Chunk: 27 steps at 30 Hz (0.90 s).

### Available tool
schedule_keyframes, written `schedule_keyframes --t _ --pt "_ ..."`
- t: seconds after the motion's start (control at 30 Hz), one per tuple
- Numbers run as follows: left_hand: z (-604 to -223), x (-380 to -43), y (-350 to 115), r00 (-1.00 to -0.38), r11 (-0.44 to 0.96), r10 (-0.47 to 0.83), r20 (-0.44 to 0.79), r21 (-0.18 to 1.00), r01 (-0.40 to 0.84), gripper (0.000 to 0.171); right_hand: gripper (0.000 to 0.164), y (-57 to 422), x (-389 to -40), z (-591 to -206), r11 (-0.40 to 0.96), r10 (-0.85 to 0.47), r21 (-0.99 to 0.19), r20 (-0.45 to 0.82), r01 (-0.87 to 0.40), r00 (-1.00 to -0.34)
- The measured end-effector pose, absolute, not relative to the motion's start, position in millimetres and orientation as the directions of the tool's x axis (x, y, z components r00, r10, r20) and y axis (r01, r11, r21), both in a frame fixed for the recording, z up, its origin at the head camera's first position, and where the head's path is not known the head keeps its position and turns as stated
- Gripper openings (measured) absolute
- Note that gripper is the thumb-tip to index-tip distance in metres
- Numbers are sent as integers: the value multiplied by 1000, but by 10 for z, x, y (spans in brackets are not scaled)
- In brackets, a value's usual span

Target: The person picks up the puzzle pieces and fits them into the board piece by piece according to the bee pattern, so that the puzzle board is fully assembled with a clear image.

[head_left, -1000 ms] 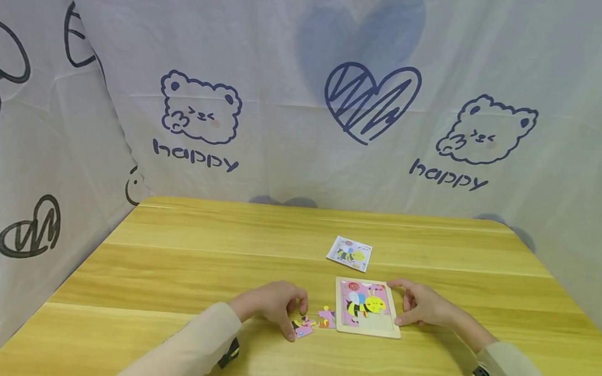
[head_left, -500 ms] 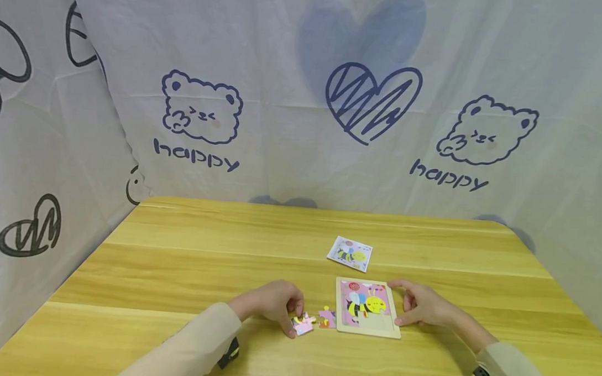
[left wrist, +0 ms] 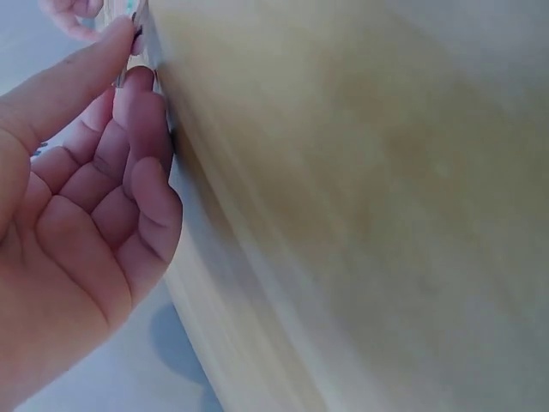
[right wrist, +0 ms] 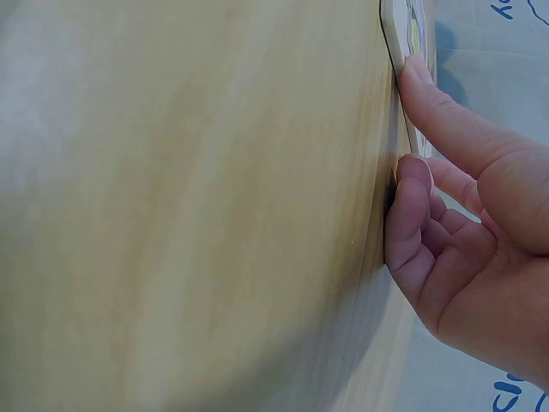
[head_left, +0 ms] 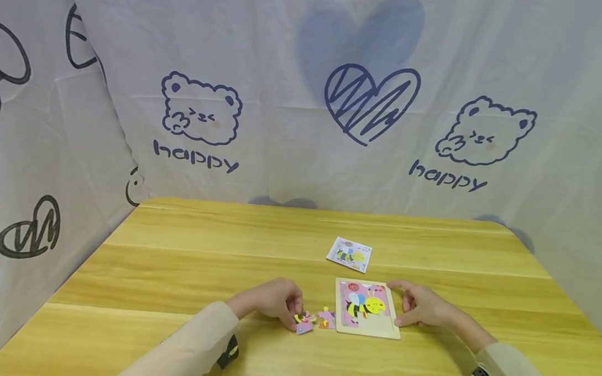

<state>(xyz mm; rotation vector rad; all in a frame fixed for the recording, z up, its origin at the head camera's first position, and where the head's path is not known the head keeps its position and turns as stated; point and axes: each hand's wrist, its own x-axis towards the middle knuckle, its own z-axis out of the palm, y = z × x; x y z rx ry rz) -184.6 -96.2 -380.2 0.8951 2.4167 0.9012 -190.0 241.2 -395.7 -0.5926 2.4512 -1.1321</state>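
Observation:
My left hand [head_left: 279, 302] pinches a pink jigsaw piece [head_left: 304, 326] with yellow and black on it, thumb and fingertips at its left edge. In the left wrist view only a thin edge of that piece shows between thumb and finger. Just right of it lies another pink puzzle piece [head_left: 326, 318], against the left side of a wooden puzzle tray [head_left: 368, 333]. The tray holds a bee picture with a bare lower right corner. My right hand [head_left: 423, 306] grips the tray's right edge, index finger at the upper corner and thumb [right wrist: 420, 77] lower on the rim; its other fingers are curled.
A small picture card [head_left: 350, 254] with the same bee lies behind the tray on the wooden table [head_left: 205, 229]. White printed cloth [head_left: 282, 154] hangs behind and along the sides of the table.
The piece in my left hand was tipped up half a second ago and now lies flatter. That hand has shifted slightly right. My right hand and the tray have stayed in place.

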Motion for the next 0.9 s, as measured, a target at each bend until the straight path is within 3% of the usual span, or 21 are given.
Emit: schedule_keyframes --t 0.4,0.9 --pt "-3838 -1882 -997 -717 453 684 -131 847 277 8 75 2398 -1889 -3941 586 -519 -780 -155 -218 -841" --pt "-3796 -1981 -817 -745 418 649 -153 890 182 4 75 2402 -1885 -3934 585 -518 -783 -160 -211 -841"
